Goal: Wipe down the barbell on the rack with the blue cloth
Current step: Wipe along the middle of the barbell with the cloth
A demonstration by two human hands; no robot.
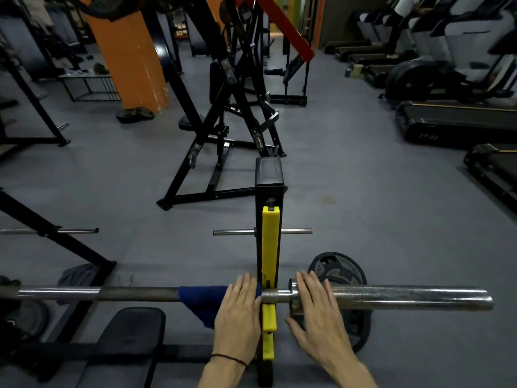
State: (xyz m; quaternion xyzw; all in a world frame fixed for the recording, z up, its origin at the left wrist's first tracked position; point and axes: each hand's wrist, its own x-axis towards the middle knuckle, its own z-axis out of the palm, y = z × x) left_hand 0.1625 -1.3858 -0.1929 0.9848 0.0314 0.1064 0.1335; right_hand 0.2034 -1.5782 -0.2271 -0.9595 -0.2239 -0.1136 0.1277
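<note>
2 forearms reach in from the bottom edge. The left hand [238,315], a dark band at its wrist, lies flat on the blue cloth [201,302], fingers straight and together, pressing it onto the barbell [134,294]. The right hand [317,312] rests on the bar's sleeve beside the collar, fingers extended, thumb spread below. The barbell sits across 1 black rack upright [269,191] with a yellow hook strip [270,247]. 1 weight plate [340,268] stands behind; its lettering is unreadable. A treadmill [453,124] reads "TT-XV", faintly.
</note>
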